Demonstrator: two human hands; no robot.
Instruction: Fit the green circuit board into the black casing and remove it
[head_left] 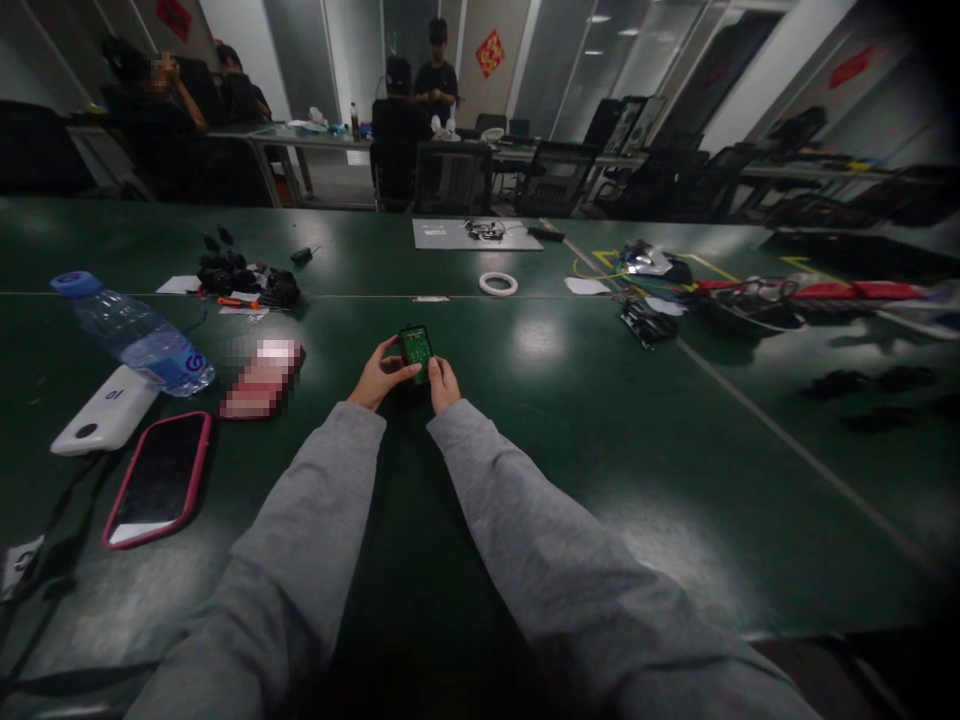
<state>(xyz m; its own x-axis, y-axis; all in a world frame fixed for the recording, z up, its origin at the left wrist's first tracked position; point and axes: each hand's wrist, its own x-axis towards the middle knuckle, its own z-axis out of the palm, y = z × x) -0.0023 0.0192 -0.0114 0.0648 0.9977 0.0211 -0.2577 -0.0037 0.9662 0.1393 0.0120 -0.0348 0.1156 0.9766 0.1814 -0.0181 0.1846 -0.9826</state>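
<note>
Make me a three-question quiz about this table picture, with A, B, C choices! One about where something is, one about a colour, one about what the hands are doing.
1. Where does the water bottle lie?
A. Left of the hands
B. Right of the hands
C. On a chair

2. What colour is the phone case?
A. Yellow
B. Pink
C. White

3. What do the hands do with the circuit board?
A. Both hold it
B. Only one touches it
C. Neither touches it

Answers:
1 A: the bottle lies on its side on the green table, far left.
2 B: a pink rim frames the dark screen.
3 A: the left hand and right hand both grip the small green board.
</note>
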